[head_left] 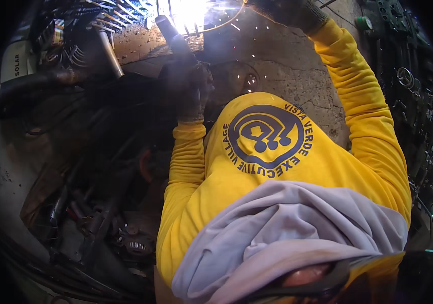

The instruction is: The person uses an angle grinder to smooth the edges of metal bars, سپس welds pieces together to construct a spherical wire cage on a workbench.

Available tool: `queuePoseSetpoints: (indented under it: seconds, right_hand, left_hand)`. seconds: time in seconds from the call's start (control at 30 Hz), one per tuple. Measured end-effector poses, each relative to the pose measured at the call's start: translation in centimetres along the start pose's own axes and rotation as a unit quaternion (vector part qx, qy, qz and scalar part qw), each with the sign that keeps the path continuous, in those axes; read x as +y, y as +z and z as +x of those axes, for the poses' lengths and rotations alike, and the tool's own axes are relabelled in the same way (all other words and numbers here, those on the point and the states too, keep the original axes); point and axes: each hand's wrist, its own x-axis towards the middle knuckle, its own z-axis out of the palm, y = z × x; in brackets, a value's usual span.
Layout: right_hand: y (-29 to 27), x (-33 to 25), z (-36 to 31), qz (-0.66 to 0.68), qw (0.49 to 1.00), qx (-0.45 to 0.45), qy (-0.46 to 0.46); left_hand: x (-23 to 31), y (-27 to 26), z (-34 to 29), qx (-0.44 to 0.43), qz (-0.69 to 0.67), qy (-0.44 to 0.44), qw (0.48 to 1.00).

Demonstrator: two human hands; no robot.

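Note:
My left hand, in a dark glove, is closed round a grey blunt-ended bar that points up into the glare; its exact kind is hidden by smoke and shadow. At the top, my gloved right hand is closed. A thin curved rod runs from it leftward to a blinding white welding glow. The glow washes out whatever lies at the rod's tip. Sparks fall below the glow, between my hands.
Left of the glare lie several thin metal rods and a pipe. A pale box-shaped machine stands at far left. Dark metal parts clutter the lower left. Tools and hardware line the right, near a green roll.

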Motion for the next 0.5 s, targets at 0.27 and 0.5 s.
queuePoseSetpoints:
  seconds: [0.27, 0.5]
  right_hand:
    - [-1.7, -0.4, 0.3, 0.023, 0.989, 0.136, -0.057]
    - [-1.7, -0.4, 0.5, 0.232, 0.960, 0.150, 0.052]
  left_hand:
    - [6.9, 2.7, -0.1, 0.122, 0.625, 0.231, 0.736]
    - [6.2, 2.9, -0.1, 0.193, 0.487, 0.225, 0.822]
